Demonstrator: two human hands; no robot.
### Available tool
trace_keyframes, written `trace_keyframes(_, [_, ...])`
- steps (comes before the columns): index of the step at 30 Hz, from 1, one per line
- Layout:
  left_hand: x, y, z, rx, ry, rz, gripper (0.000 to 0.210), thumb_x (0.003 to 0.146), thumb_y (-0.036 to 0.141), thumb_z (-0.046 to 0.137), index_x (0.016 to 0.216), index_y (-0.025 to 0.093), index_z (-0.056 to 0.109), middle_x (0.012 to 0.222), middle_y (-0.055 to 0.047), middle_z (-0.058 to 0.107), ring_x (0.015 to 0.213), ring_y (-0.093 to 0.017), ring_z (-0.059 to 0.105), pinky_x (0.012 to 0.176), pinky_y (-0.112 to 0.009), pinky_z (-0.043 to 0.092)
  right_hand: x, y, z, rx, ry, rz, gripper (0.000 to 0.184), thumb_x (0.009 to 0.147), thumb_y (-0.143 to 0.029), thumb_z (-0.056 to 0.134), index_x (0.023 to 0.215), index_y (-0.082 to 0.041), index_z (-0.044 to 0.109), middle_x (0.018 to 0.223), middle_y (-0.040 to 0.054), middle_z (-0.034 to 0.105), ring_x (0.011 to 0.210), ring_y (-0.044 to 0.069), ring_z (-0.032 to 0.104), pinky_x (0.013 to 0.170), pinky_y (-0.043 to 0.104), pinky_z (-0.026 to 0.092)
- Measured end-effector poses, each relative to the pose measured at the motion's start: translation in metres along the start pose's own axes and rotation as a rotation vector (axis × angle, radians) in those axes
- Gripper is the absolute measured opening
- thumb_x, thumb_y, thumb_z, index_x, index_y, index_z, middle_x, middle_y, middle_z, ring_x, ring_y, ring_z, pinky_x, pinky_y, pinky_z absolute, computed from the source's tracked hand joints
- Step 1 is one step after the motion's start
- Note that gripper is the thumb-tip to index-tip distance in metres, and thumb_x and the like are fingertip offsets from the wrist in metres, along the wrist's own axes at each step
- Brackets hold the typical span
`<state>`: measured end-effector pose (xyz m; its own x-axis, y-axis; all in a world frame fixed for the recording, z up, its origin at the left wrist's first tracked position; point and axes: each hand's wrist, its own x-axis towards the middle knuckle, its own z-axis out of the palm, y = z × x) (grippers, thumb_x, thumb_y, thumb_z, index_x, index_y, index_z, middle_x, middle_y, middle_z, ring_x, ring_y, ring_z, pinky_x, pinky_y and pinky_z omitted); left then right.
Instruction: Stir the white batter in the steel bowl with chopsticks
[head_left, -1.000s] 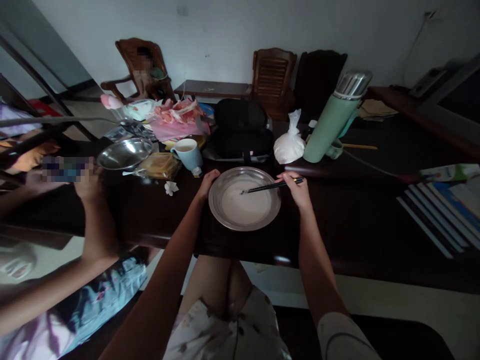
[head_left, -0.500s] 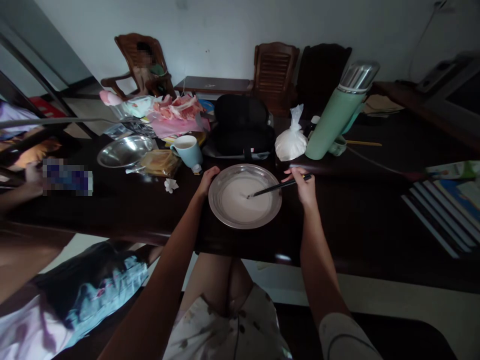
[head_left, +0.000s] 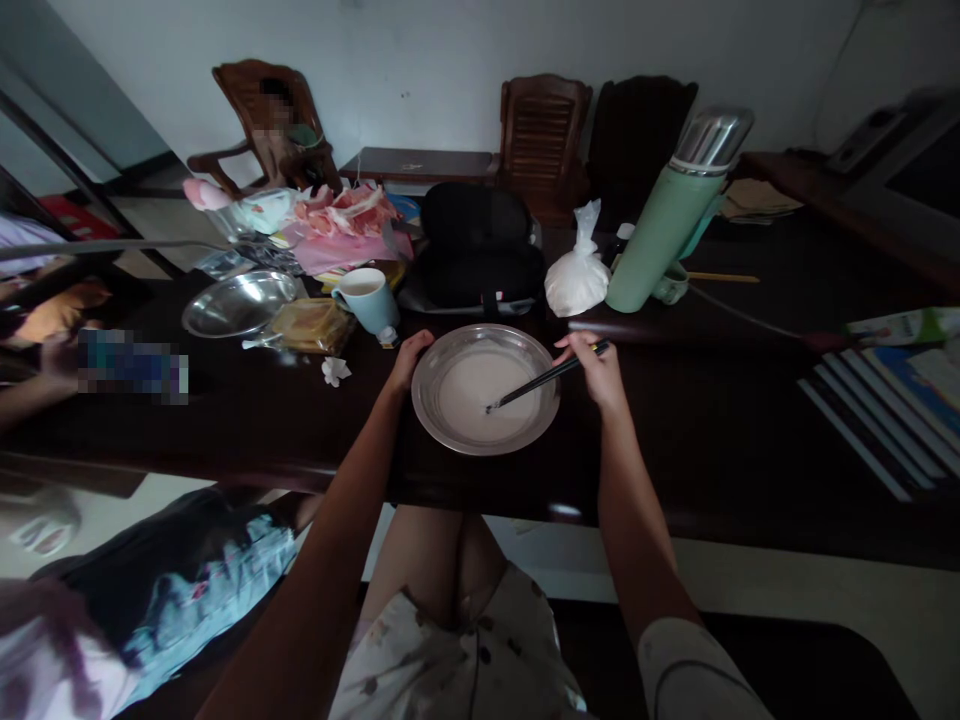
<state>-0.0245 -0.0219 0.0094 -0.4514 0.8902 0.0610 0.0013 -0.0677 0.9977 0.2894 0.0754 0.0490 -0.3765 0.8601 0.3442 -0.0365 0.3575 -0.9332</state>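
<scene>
A round metal bowl (head_left: 439,425) with pale, milky liquid (head_left: 469,385) in it rests on the dark table before me. At its left side my left hand (head_left: 410,358) is closed on the rim. On the right, my right hand (head_left: 598,368) grips dark chopsticks (head_left: 534,383), which slant down to the left over the bowl. Their tips dip into the liquid near the middle. Behind the bowl stand a tied clear bag of white powder (head_left: 577,283), a black case (head_left: 480,270) and a light blue mug (head_left: 367,300).
A tall green thermos (head_left: 664,235) leans in view behind my right hand. Leftward lie an empty metal bowl (head_left: 210,318), a packet (head_left: 307,328) and crumpled tissue (head_left: 335,371). Books (head_left: 874,420) are stacked at right. A person's hand (head_left: 64,360) holds a blurred-out object at left.
The chopstick tips have moved slightly toward me and left within the bowl, with my right hand shifting along. My left hand stays at the rim.
</scene>
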Motion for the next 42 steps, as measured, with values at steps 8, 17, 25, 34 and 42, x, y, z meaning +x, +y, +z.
trace_keyframes(8, [0.0012,-0.0028,-0.0004,-0.020,0.017,-0.018,0.029,0.081,0.026,0.060,0.056,0.018,0.048,0.057,0.003,0.040,0.054,-0.011,0.034,0.052,-0.025,0.030,0.0013,0.0010,-0.0022,0.013,0.104,0.013,0.037,0.087,-0.056,0.062,0.077,-0.022,0.073,0.058,0.0007,0.072,0.061,0.020,0.071,0.073,0.037,0.056])
trace_keyframes(17, [0.0000,0.0004,-0.0004,0.013,0.012,-0.005,0.031,0.083,0.026,0.060,0.056,0.018,0.047,0.058,0.003,0.040,0.054,-0.011,0.035,0.053,-0.025,0.032,0.0016,-0.0006,-0.0011,0.009,0.043,0.013,0.038,0.083,-0.059,0.066,0.075,-0.023,0.072,0.066,0.0017,0.076,0.068,0.022,0.074,0.073,0.037,0.057])
trace_keyframes(25, [0.0009,0.0005,-0.0003,0.026,0.013,0.000,0.032,0.083,0.026,0.058,0.055,0.018,0.046,0.056,0.003,0.040,0.055,-0.011,0.033,0.053,-0.025,0.030,-0.0001,-0.0003,0.0010,0.027,-0.094,0.010,0.039,0.084,-0.061,0.065,0.078,-0.023,0.074,0.068,0.0025,0.076,0.068,0.021,0.073,0.075,0.037,0.056])
trace_keyframes(34, [0.0011,0.0004,0.0001,0.009,0.010,-0.021,0.031,0.082,0.025,0.058,0.055,0.018,0.046,0.056,0.003,0.040,0.054,-0.011,0.033,0.052,-0.026,0.030,-0.0002,-0.0019,-0.0013,-0.009,0.013,0.031,0.045,0.085,-0.066,0.059,0.076,-0.024,0.072,0.058,0.0017,0.072,0.062,0.021,0.071,0.074,0.038,0.056])
trace_keyframes(42, [0.0022,-0.0002,-0.0004,0.014,0.011,-0.021,0.030,0.082,0.025,0.059,0.055,0.018,0.048,0.057,0.003,0.041,0.055,-0.012,0.035,0.053,-0.025,0.030,0.0025,0.0010,-0.0049,0.000,0.145,0.007,0.040,0.086,-0.060,0.061,0.075,-0.023,0.070,0.059,0.0013,0.071,0.063,0.021,0.071,0.074,0.038,0.056])
